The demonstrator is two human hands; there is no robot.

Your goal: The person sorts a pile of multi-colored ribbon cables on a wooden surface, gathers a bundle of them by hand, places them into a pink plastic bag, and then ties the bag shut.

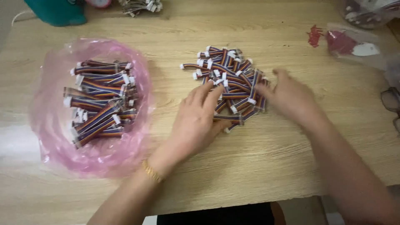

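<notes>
left hand (198,118) lies flat, fingers spread, on the near edge of a loose cable pile (231,81) mid-table (258,166); right hand (291,98), blurred, touches its right side, grip unclear. a pink bag (54,141) at left already holds many cables; the pile remains outside.

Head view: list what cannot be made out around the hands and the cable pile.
- Right hand: motion blur hides whether its fingers grip anything.
- Loose pile of cables: both hands cover its near part; the count is unreadable.
- Left hand: its palm faces down, so what lies under it is hidden.
- Clear bags: cut by the top and right edges, contents unclear.
</notes>
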